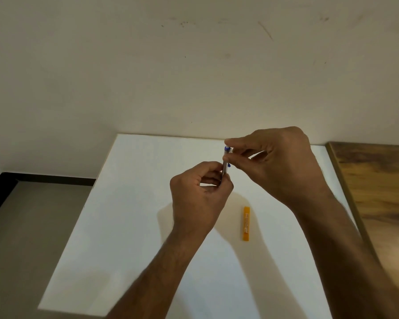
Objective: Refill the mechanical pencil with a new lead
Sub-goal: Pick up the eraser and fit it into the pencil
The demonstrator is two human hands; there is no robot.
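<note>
A white table (pixel 148 226) stands against a pale wall (pixel 148 65). Above it, the right hand (pixel 283 162) pinches the top of the upright mechanical pencil (pixel 226 161); the left hand (pixel 200 192) grips its lower barrel. An orange lead case (pixel 246 223) lies on the table below them.

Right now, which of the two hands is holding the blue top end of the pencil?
The right hand: its fingertips pinch the mechanical pencil's blue top. The left hand grips the lower barrel.
</note>
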